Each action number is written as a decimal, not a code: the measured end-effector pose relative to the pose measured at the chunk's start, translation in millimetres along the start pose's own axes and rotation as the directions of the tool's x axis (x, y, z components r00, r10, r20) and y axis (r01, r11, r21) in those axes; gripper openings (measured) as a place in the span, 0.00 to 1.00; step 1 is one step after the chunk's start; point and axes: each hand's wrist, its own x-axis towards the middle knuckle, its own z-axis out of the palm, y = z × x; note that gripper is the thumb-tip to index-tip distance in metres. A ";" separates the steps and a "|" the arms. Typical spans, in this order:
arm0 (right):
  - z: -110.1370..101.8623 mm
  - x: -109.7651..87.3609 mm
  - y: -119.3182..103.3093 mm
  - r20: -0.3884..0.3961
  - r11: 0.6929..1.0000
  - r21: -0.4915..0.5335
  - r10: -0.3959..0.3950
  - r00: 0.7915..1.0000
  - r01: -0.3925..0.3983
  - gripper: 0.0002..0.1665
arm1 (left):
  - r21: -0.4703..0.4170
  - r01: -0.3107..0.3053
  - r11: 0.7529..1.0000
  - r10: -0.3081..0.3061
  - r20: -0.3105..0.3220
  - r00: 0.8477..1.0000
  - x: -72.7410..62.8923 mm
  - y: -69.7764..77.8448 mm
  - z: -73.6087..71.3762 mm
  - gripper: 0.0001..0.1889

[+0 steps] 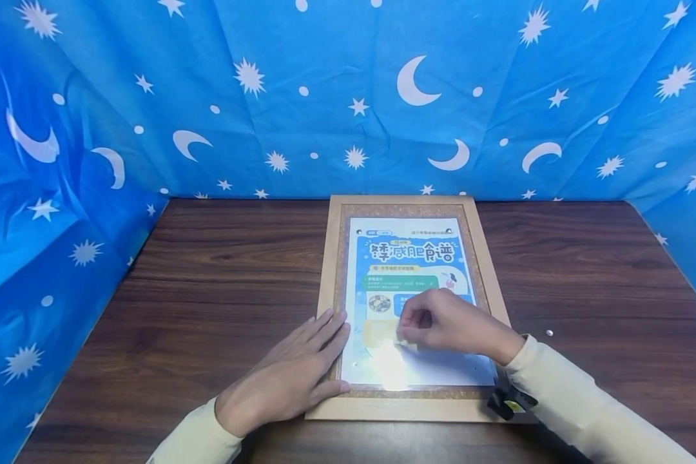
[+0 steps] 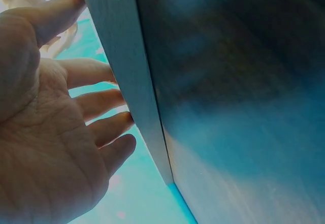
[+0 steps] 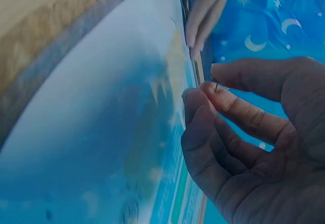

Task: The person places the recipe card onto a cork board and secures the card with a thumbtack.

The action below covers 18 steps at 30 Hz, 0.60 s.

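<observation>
A printed poster (image 1: 359,270) under a glossy clear sheet lies on a cork board (image 1: 406,211) with a light wooden frame (image 1: 403,408). Thumbtacks sit at its upper corners, one a left tack (image 1: 359,231) and one a right tack (image 1: 449,231). My left hand (image 1: 301,367) rests along the frame's left side, fingers extended over its edge. Above the poster's lower middle, my right hand (image 1: 446,325) pinches a thumbtack (image 3: 217,87) between thumb and index finger, its thin metal point showing. Small dark marks appear near the poster's lower corners.
On the dark wooden table (image 1: 220,290), a loose thumbtack (image 1: 550,333) lies right of the frame. Blue cloth (image 1: 325,96) with moons and stars hangs behind and at both sides. A black wrist device (image 1: 506,399) sits under the right forearm, over the frame's lower right corner.
</observation>
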 end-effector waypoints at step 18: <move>29.3 26.2 -11.8 0.152 0.970 0.239 0.008 0.988 -0.045 0.08 | 0.044 -0.013 0.999 0.014 -0.024 1.000 0.3 -0.8 -0.5 0.41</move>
